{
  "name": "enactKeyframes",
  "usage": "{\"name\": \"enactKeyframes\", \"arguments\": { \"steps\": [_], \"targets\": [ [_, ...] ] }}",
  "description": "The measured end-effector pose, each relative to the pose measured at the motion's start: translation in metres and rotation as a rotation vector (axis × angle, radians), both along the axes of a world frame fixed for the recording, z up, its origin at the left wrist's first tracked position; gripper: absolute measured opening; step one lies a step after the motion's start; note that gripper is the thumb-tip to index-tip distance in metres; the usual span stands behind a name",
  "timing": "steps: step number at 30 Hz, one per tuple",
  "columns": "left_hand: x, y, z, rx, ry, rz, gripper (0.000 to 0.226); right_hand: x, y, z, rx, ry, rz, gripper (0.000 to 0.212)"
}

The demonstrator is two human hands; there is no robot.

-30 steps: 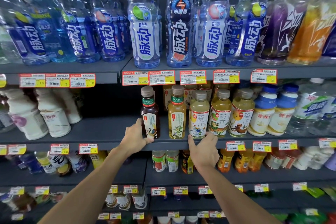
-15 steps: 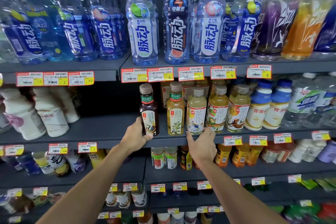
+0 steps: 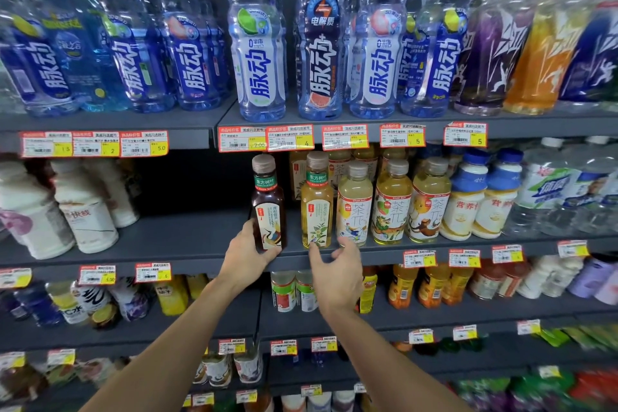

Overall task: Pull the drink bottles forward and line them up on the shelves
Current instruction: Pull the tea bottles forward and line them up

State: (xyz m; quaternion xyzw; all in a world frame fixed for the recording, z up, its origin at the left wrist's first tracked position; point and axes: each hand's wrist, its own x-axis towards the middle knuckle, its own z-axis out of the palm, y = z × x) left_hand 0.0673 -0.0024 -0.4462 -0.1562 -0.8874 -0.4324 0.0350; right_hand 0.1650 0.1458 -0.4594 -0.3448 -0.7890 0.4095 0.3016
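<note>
The left hand (image 3: 245, 256) grips the base of the dark tea bottle (image 3: 267, 211), which stands upright at the front edge of the middle shelf (image 3: 187, 237). The right hand (image 3: 336, 273), fingers loosely spread and holding nothing, sits just below the neighbouring upright pale tea bottle (image 3: 316, 211). It is the nearer hand for aligning that bottle.

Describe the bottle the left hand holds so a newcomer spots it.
Find the shelf under the blue-capped bottles. Leftmost in its tea row stands the dark tea bottle, gripped low by the left hand. Its liquid is dark brown; the neighbours hold pale yellow.
</note>
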Motion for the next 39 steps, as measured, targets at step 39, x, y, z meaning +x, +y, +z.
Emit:
{"name": "enactKeyframes", "arguments": {
  "steps": [39],
  "targets": [
    [0.082, -0.001, -0.088, 0.113, 0.397, 0.233, 0.029, 0.036, 0.006, -0.092, 0.202, -0.022, 0.308, 0.017]
  ]
}}
